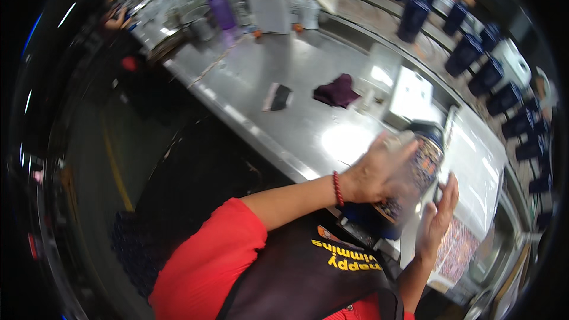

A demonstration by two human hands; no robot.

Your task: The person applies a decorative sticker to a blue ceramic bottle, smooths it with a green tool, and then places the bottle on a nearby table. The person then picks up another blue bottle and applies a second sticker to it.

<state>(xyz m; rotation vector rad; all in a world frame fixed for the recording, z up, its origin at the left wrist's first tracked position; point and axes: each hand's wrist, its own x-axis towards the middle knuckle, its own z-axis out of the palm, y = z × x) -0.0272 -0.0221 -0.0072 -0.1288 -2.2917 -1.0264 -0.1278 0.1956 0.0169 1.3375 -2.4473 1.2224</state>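
Observation:
A dark blue tumbler [428,133] with a colourful patterned wrap lies slantwise in front of me, its lower end close to my apron. My left hand [374,169], blurred by motion, rests flat across its side with the fingers stretched out. Beside the tumbler's lower right side is my right hand [437,216], fingers extended and apart; whether it touches the tumbler I cannot tell. To the right lies a stack of patterned sheets [456,250], partly under a clear or white glossy film [479,169].
A crumpled dark purple cloth [336,91] and a small black-and-white piece [277,97] lie on the metal table [237,86]. White boxes [410,96] stand near the conveyor, which carries several dark blue tumblers [464,53]. A purple bottle [220,7] and clear containers fill the far end.

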